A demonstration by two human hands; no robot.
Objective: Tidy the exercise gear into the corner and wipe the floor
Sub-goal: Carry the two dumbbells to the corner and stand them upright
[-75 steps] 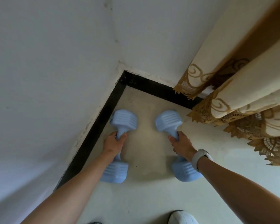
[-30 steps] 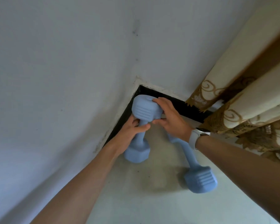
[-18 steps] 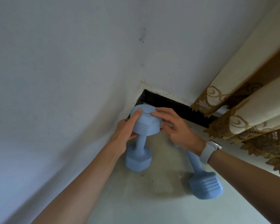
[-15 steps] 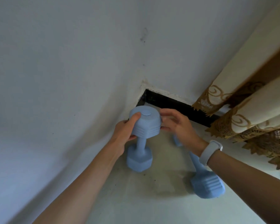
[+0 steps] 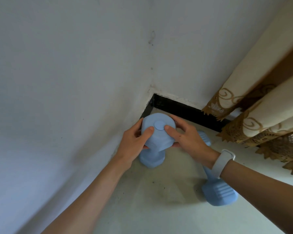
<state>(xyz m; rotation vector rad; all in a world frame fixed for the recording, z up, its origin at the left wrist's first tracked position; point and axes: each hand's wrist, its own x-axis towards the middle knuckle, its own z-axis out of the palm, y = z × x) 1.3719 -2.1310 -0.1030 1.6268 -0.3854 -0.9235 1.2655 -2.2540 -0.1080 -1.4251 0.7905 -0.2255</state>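
Corner of room, seen from above. A pale blue, ribbed plastic-coated dumbbell (image 5: 156,132) stands upright on one end in the corner, its lower head on the pale grey floor (image 5: 159,208), just beside the black skirting board (image 5: 184,108) where the two white walls (image 5: 66,73) meet.

The person's left hand (image 5: 134,144) grips the upper head of the upright dumbbell from the left side, thumb laid over the top face near the round centre disc, fingers curled round the side. The right hand (image 5: 184,137) grips the same head from the right, thumb likewise on the top face, fingers wrapped round the far side. Both hands are clamped on this one head, thumbs close together but not touching.

A second pale blue dumbbell (image 5: 218,193) lies flat on the floor to the right, partly hidden under the right forearm; its near head is in plain sight, its far head shows beyond the right hand.

A white wristband (image 5: 222,162) sits on the right wrist. Cream curtain with brown lace trim (image 5: 260,119) hangs at right, hem near the floor.
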